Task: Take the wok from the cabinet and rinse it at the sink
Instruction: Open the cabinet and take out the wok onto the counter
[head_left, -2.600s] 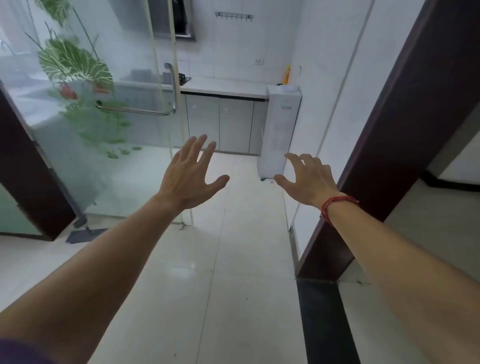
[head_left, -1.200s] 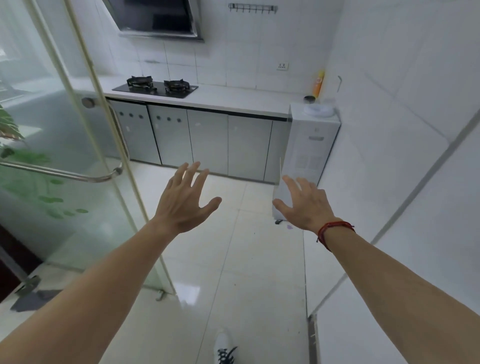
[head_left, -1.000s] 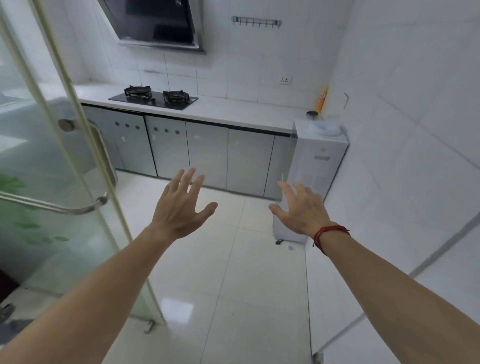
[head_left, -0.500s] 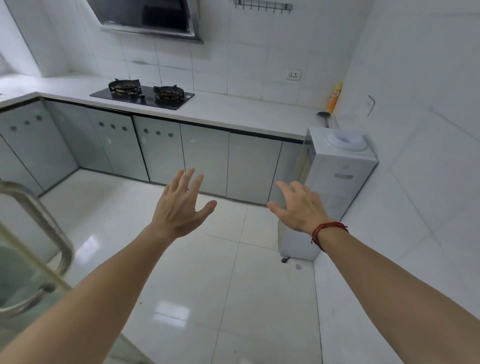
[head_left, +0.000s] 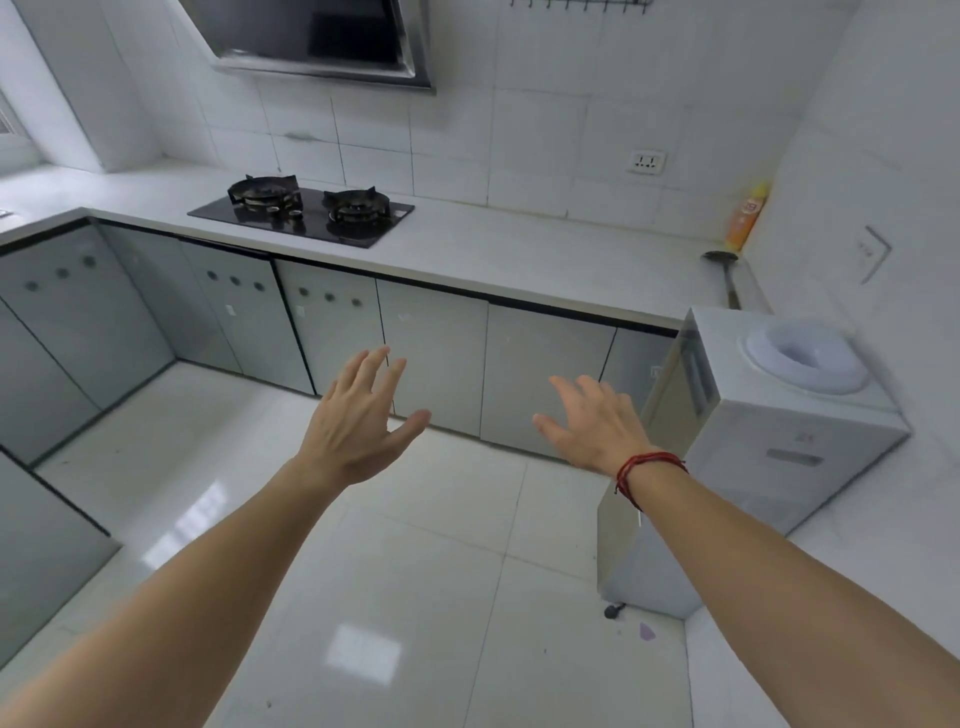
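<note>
Nearest, both bare forearms came in from the bottom edge, which cut off the elbows, and lay stretched forward over the glossy white floor (head_left: 415, 571). The left hand (head_left: 358, 423) hung in the air with its fingers straight and spread and the thumb out to the side, holding and touching nothing. The right hand (head_left: 597, 423), with a red string bracelet (head_left: 649, 467) at its wrist, was likewise wide and empty, though its fingertips were blurred. Bare floor lay below and ahead of both hands. It was bounded on the right by a white water dispenser (head_left: 769, 467) against the wall, part of its near side hidden behind the right forearm. On the left it was bounded by a side run of grey cabinets that the frame cut off. Beyond the hands ran the row of grey cabinet doors (head_left: 431, 358), all closed, so whatever lay inside was hidden; the wok was not in sight, and which door covered it could not be told. Above the doors the white counter (head_left: 519, 254) ran out of the picture at its left end. A black two-burner stove (head_left: 301, 210) was set into it, and a dark ladle (head_left: 724, 275) and an orange bottle (head_left: 745, 218) sat in the far right corner. The range hood (head_left: 317, 41) over the stove was cropped by the top edge.
</note>
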